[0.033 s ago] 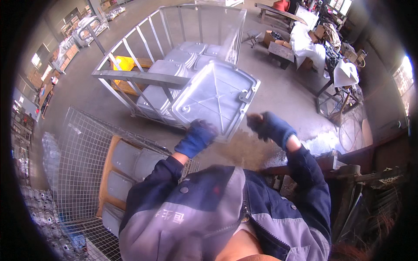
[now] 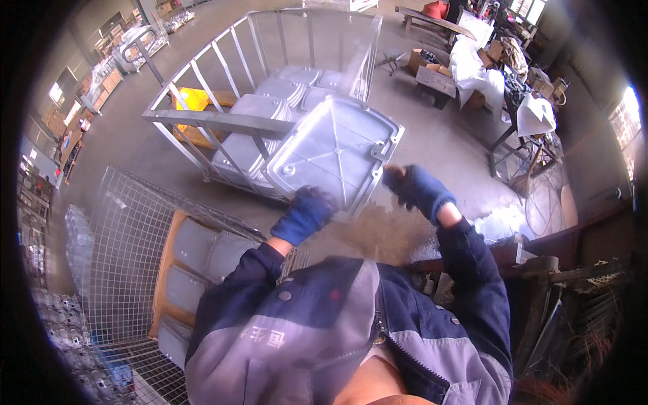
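Observation:
A large grey cast-metal cover (image 2: pixel 331 152) with ribs on its face stands tilted in front of me, by the near rail of a metal cage cart (image 2: pixel 236 121). My left hand (image 2: pixel 307 212), in a blue glove, is closed at its lower left edge; the fingertips are partly hidden. By the cover's lower right edge is my right hand (image 2: pixel 420 192), also gloved in blue, with its fingers curled. Whatever it may hold is too small or hidden to make out. A small bracket (image 2: pixel 379 150) sits near the cover's right side.
Stacked grey covers (image 2: pixel 253 142) lie inside the cage cart, beside a yellow pallet jack (image 2: pixel 192 99). To my left, a wire mesh basket (image 2: pixel 128 243) holds more grey covers (image 2: pixel 185 290). A cluttered workbench (image 2: pixel 503 94) stands at far right; dark machinery (image 2: pixel 567 297) is close on my right.
My right hand has shifted slightly upward along the cover's right edge. The left hand and the cover have hardly moved.

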Available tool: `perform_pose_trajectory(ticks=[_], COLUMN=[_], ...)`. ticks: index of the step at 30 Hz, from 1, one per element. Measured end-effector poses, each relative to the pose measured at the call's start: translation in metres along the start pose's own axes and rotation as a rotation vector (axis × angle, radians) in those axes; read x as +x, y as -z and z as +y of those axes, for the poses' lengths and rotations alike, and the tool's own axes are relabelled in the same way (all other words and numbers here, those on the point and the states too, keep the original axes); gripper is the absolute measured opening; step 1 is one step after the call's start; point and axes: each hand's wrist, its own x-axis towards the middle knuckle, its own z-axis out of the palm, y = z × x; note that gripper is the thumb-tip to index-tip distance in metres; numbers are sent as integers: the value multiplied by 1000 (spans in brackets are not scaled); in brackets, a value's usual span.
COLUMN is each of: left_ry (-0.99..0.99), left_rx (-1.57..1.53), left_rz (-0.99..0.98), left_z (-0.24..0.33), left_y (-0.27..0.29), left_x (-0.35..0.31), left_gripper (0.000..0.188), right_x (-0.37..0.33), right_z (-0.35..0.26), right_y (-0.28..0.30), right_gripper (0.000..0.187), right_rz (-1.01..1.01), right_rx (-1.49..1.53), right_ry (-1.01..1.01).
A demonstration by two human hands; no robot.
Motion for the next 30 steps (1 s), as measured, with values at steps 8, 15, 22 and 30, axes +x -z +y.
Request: perform_pose_trajectory(ticks=[8, 15, 22, 30], left_ry=[8, 26, 38, 61], left_rx=[42, -31, -52, -46], left_rz=[-8, 29, -52, -40], left_z=[5, 6, 6, 8], left_y=[-3, -11, -2, -6], left_x=[4, 2, 1, 4], left_gripper=[22, 23, 19, 24], right_x=[-15, -64, 4, -17], right_z=[31, 48, -12, 36], right_y=[37, 27, 2, 42], right_gripper=[43, 19, 42, 34], right_rz=[406, 9, -32, 413], right_rx=[-156, 162, -44, -85], right_ry=[-220, 33, -65, -231])
